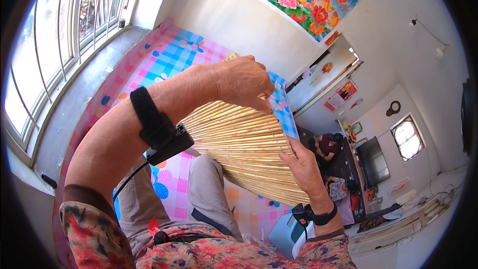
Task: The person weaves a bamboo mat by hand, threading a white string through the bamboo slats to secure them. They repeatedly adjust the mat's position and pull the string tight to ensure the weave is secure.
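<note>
A mat of straw-coloured stalks (pixel 249 144), laid side by side in a fan-like spread, is held up over my lap. My right hand (pixel 302 165) grips its right edge, thumb on the face towards me. My left hand (pixel 245 83) is raised across the mat's upper edge, with its fingers curled and pinched together near the corner. Whatever sits between those fingertips is too small or hidden to make out. The left forearm and hand cover the upper part of the mat. Both wrists wear black straps with small devices.
I sit on a checked pink and blue sheet (pixel 169 62) beside a barred window (pixel 74 25). A blue-and-white box (pixel 285 234) stands by my right forearm. Two people (pixel 328 145) are further off at the right, near a dark television (pixel 373 162).
</note>
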`<act>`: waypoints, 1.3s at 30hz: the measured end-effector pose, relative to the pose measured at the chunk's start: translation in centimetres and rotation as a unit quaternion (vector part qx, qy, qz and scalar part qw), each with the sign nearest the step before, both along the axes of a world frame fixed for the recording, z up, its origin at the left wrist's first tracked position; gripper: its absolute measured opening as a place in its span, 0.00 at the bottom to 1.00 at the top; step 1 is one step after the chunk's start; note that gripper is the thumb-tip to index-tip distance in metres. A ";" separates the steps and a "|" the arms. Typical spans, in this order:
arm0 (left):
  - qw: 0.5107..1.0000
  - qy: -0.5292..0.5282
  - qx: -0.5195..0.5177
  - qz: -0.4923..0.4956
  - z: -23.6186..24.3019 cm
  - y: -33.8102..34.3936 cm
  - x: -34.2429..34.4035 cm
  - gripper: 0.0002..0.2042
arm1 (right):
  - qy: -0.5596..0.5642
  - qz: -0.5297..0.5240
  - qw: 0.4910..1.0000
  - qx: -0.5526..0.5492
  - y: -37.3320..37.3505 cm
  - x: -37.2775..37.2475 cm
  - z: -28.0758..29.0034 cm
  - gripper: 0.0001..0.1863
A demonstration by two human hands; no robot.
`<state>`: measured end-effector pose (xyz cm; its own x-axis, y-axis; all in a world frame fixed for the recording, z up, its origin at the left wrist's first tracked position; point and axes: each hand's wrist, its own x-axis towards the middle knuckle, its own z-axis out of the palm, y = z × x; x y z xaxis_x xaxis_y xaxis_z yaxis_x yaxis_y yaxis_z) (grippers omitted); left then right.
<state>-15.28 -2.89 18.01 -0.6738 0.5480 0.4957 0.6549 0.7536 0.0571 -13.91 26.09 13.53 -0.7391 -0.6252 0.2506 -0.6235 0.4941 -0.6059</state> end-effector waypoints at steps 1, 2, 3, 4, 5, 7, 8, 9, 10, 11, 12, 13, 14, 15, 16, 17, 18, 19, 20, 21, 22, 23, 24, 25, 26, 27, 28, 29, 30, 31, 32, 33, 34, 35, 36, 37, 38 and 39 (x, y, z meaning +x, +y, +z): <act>1.000 -0.005 -0.007 0.007 -0.1 0.0 0.0 0.18 | -0.002 -0.002 1.000 0.000 0.0 0.0 -0.1 0.21; 1.000 -0.004 -0.015 0.009 -0.1 0.0 -0.1 0.17 | -0.008 0.001 1.000 -0.005 0.0 0.1 -0.1 0.21; 1.000 -0.003 -0.025 0.012 -0.1 0.1 -0.1 0.17 | -0.003 -0.002 1.000 0.001 0.0 0.1 -0.1 0.21; 0.999 -0.002 -0.035 0.014 -0.2 0.1 -0.1 0.16 | -0.003 -0.001 1.000 0.002 -0.1 0.1 -0.2 0.21; 0.999 0.002 -0.035 0.013 -0.3 0.1 -0.1 0.16 | -0.006 0.001 1.000 -0.002 -0.1 0.1 -0.2 0.21; 0.999 0.009 -0.038 0.013 -0.5 0.2 0.0 0.16 | -0.008 0.001 1.000 0.002 -0.1 0.2 -0.3 0.21; 0.999 0.014 -0.037 0.011 -0.6 0.2 0.0 0.16 | -0.018 0.000 1.000 -0.002 -0.1 0.2 -0.3 0.21; 0.999 0.018 -0.040 0.012 -0.8 0.2 0.0 0.16 | -0.012 0.001 1.000 0.001 -0.1 0.3 -0.4 0.21; 0.999 0.025 -0.043 0.011 -0.9 0.3 0.0 0.16 | -0.014 0.001 1.000 0.000 -0.1 0.3 -0.4 0.21; 0.999 0.031 -0.042 0.011 -1.1 0.3 0.1 0.15 | -0.021 0.005 1.000 -0.005 -0.1 0.4 -0.5 0.21; 0.998 0.040 -0.042 0.009 -1.3 0.3 0.2 0.15 | -0.019 0.000 1.000 0.003 -0.1 0.5 -0.6 0.21; 0.998 0.051 -0.043 0.006 -1.5 0.3 0.2 0.15 | -0.021 -0.001 1.000 0.006 -0.1 0.5 -0.6 0.21; 0.998 0.056 -0.040 0.003 -1.6 0.3 0.3 0.14 | -0.026 0.001 1.000 0.003 -0.1 0.6 -0.7 0.22; 0.997 0.061 -0.037 0.000 -1.8 0.2 0.3 0.14 | -0.022 -0.004 1.000 0.014 -0.1 0.6 -0.7 0.22; 0.997 0.063 -0.037 -0.001 -1.9 0.2 0.4 0.14 | -0.020 -0.005 1.000 0.020 -0.1 0.7 -0.8 0.22; 0.997 0.066 -0.032 -0.004 -2.1 0.2 0.5 0.14 | -0.025 -0.010 0.999 0.025 -0.1 0.8 -0.8 0.22; 0.997 0.066 -0.031 -0.006 -2.1 0.2 0.6 0.14 | -0.016 -0.005 1.000 0.027 -0.1 0.9 -0.8 0.22; 0.997 0.063 -0.032 -0.006 -2.2 0.2 0.6 0.14 | -0.013 -0.003 1.000 0.027 -0.2 1.0 -0.8 0.22; 0.998 0.057 -0.032 -0.005 -2.3 0.2 0.7 0.14 | -0.014 0.003 1.000 0.025 -0.2 1.1 -0.7 0.22; 0.998 0.049 -0.036 -0.001 -2.4 0.2 0.7 0.14 | -0.003 0.001 0.999 0.035 -0.2 1.3 -0.7 0.22; 0.998 0.050 -0.037 -0.003 -2.4 0.2 0.7 0.14 | 0.004 0.003 0.999 0.041 -0.2 1.5 -0.7 0.23; 0.998 0.051 -0.036 -0.006 -2.5 0.2 0.8 0.14 | 0.010 0.002 0.999 0.044 -0.2 1.7 -0.7 0.23; 0.998 0.061 -0.031 -0.016 -2.6 0.1 0.8 0.14 | -0.009 0.001 0.999 0.043 -0.2 1.9 -0.7 0.23; 0.997 0.071 -0.025 -0.026 -2.7 0.0 0.9 0.15 | -0.029 -0.003 0.999 0.038 -0.2 2.1 -0.9 0.23; 0.996 0.075 -0.026 -0.029 -2.9 0.0 0.9 0.15 | -0.052 -0.002 0.998 0.033 -0.2 2.2 -1.0 0.24; 0.996 0.079 -0.026 -0.031 -3.0 0.0 0.9 0.15 | -0.043 -0.005 0.998 0.037 -0.1 2.3 -1.1 0.24; 0.996 0.076 -0.030 -0.027 -3.1 0.0 1.0 0.15 | -0.038 -0.001 0.998 0.042 0.0 2.4 -1.2 0.24; 0.997 0.073 -0.025 -0.032 -3.3 0.0 1.1 0.16 | -0.041 -0.004 0.998 0.048 0.1 2.4 -1.4 0.24; 0.997 0.063 -0.023 -0.033 -3.4 0.2 1.3 0.16 | -0.036 0.003 0.998 0.049 0.2 2.5 -1.5 0.24; 0.997 0.058 -0.020 -0.037 -3.5 0.3 1.4 0.16 | -0.041 0.003 0.998 0.051 0.3 2.6 -1.6 0.24; 0.997 0.067 -0.018 -0.044 -3.6 0.4 1.4 0.16 | -0.052 -0.002 0.997 0.050 0.5 2.8 -1.7 0.24; 0.995 0.079 -0.015 -0.053 -3.6 0.5 1.6 0.15 | -0.067 0.002 0.996 0.053 0.8 3.1 -1.8 0.24; 0.994 0.090 -0.014 -0.060 -3.6 0.6 1.7 0.15 | -0.087 0.004 0.995 0.051 1.0 3.3 -1.8 0.25; 0.992 0.101 -0.015 -0.077 -3.7 0.8 2.0 0.14 | -0.111 0.006 0.993 0.040 1.2 3.5 -1.7 0.25; 0.989 0.110 -0.018 -0.093 -3.8 1.1 2.3 0.13 | -0.131 0.016 0.990 0.049 1.5 3.7 -1.6 0.25; 0.987 0.117 -0.025 -0.104 -3.9 1.4 2.6 0.13 | -0.158 0.026 0.986 0.049 1.7 3.8 -1.4 0.26; 0.985 0.125 -0.014 -0.120 -4.0 1.7 3.0 0.13 | -0.198 0.027 0.978 0.059 1.9 3.9 -1.1 0.26; 0.983 0.131 -0.008 -0.132 -4.2 2.0 3.4 0.12 | -0.254 0.044 0.966 0.020 2.2 3.7 -0.5 0.22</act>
<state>-11.85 -0.92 13.81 -0.3578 0.6950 0.6237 0.8182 0.5552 -0.1493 -10.20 28.32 13.00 -0.7037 -0.6933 -0.1558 -0.2922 0.4821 -0.8259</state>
